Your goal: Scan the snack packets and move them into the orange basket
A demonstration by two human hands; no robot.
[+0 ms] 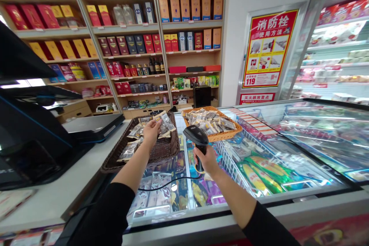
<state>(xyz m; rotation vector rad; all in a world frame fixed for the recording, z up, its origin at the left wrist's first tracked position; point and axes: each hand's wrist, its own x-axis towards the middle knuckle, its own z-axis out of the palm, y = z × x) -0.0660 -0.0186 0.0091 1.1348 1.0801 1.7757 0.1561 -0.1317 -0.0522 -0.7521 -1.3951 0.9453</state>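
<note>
the left hand (152, 130) pinched a clear snack packet (165, 123) between its fingertips, just above the dark basket (161, 150). the right hand (205, 160) gripped a scanner (197, 138) tightly, head above its fingers.

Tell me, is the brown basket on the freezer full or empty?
Full. The brown basket is heaped with small packets rising above its rim.

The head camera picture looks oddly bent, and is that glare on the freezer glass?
In the head view, wide-angle distortion bows the shelves and stretches the edges; ceiling lights reflect as pale streaks on the freezer lid. The left hand holding a snack packet and the right hand gripping the barcode scanner are sharp and evenly lit.
</note>
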